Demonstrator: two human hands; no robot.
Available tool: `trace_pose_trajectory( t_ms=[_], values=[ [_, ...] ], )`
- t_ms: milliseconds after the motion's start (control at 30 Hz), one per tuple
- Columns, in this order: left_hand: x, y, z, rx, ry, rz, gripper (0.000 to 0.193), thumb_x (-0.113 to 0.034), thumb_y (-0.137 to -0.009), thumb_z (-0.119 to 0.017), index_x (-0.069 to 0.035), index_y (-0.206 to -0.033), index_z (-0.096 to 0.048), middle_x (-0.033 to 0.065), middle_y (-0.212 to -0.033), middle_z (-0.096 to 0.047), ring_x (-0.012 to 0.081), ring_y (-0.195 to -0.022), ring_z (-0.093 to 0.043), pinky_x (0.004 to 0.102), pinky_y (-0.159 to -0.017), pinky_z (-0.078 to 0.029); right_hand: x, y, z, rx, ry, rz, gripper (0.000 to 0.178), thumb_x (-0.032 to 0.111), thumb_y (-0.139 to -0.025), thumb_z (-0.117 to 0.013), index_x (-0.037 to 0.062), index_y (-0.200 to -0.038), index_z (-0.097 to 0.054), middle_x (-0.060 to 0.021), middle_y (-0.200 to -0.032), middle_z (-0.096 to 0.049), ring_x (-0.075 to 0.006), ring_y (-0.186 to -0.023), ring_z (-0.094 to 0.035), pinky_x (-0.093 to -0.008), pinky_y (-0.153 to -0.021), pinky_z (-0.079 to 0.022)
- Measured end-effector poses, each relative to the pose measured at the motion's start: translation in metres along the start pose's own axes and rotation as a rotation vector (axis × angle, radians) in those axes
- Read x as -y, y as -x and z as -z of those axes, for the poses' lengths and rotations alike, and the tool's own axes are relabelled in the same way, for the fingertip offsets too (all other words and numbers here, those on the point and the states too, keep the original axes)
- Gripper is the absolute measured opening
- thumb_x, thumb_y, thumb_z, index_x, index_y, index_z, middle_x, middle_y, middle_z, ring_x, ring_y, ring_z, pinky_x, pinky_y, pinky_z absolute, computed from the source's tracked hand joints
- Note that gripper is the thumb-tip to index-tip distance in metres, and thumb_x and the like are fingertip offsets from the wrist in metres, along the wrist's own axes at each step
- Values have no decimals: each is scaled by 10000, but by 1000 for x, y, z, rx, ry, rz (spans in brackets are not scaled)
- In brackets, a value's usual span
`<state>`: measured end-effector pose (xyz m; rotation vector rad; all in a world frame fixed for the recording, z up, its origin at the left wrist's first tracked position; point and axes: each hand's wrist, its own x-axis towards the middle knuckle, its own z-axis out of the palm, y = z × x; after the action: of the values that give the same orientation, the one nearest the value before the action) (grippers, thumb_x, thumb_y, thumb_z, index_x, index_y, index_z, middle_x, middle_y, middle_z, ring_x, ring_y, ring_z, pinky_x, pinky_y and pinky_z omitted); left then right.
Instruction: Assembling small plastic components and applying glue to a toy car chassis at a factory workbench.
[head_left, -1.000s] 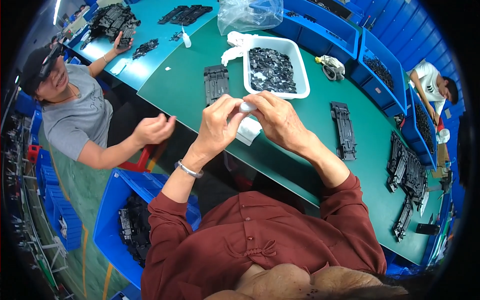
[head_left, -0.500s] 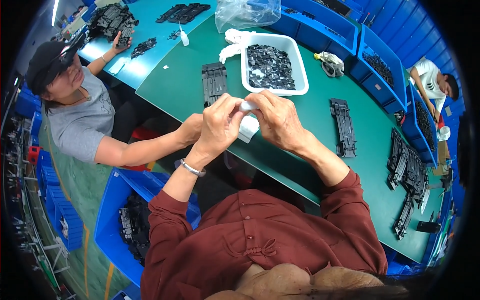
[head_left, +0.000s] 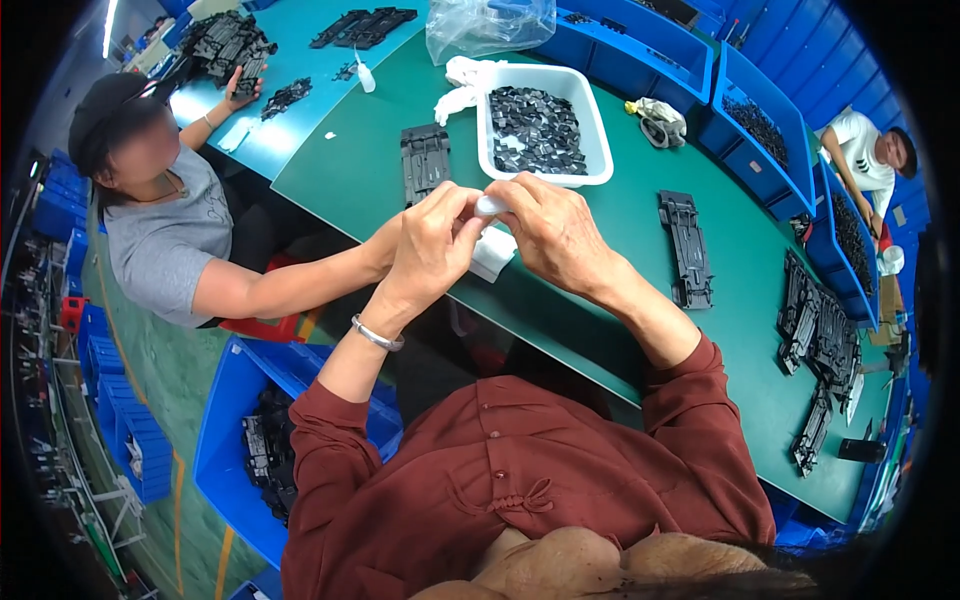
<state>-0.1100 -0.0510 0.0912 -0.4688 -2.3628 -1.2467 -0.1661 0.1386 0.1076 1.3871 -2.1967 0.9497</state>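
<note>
Both hands meet over the near edge of the green table [head_left: 600, 330]. Between their fingertips is a small whitish rounded piece [head_left: 490, 206], whose kind I cannot make out. My left hand [head_left: 436, 242] pinches it from the left, and my right hand [head_left: 556, 232] closes on it from the right. Just below the fingers lies a white folded cloth or paper [head_left: 492, 255], partly hidden. Beyond my left hand rests a black plastic chassis-like part [head_left: 426, 160]. A white tub [head_left: 603, 150] of small black pieces [head_left: 535, 130] stands beyond my right hand.
At left sits a co-worker [head_left: 165, 230], one forearm reaching behind my left hand. Blue bins [head_left: 755, 165] line the far right side. Another black chassis part [head_left: 686, 250] and a pile of them [head_left: 825, 330] lie right. A blue crate [head_left: 235, 450] stands at my lower left.
My hands stay together on the whitish piece, with the left wrist shifted slightly left. The seated co-worker's head has turned toward my hands. The person at far right has raised their head.
</note>
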Motion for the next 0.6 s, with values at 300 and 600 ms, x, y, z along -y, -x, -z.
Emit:
trace_pose_trajectory(
  t_ms=[300,600],
  values=[
    [0,-1,-5,-60,9,-16,219,96,-851,-675,36,-1061,-658,124,-909,-654,223,-777,-718,297,-653,-581,2,-2,5,20,-14,1,258,10,-861,-624,2,-1113,-570,-156,-879,-582,-357,-794,-626,-443,-658,-501],
    [4,-3,0,-75,-124,-53,229,62,-823,-713,22,-1041,-658,140,-876,-656,279,-754,-701,350,-658,-552,-8,4,-17,-92,-35,50,369,-37,-816,-609,-19,-1181,-560,-184,-1003,-633,-369,-927,-644,-436,-757,-534]
  ],
)
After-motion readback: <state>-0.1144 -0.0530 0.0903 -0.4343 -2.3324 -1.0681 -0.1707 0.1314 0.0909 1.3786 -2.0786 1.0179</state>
